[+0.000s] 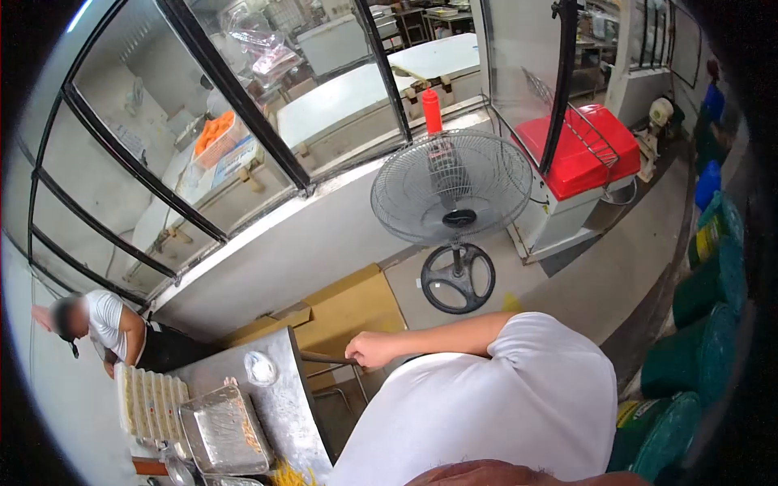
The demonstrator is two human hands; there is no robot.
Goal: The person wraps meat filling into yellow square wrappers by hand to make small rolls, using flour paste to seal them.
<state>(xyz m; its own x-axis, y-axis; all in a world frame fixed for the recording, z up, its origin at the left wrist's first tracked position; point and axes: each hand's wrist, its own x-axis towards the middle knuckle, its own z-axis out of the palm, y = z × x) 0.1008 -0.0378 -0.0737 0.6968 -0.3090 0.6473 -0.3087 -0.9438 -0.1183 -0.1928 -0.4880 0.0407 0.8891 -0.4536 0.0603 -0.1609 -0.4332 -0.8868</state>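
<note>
My right hand reaches out from a white sleeve beside the metal table. Its fingers are curled at the end of a dark bar; whether they hold it cannot be made out. My left hand is out of the frame. On the table are a metal tray with orange bits along one side, a white round item, yellow strips and stacked clear containers.
A co-worker leans by the table's far end. Flattened cardboard lies along the wall. A standing fan, a red-lidded box and a red bottle are farther off. Green bins line the right side.
</note>
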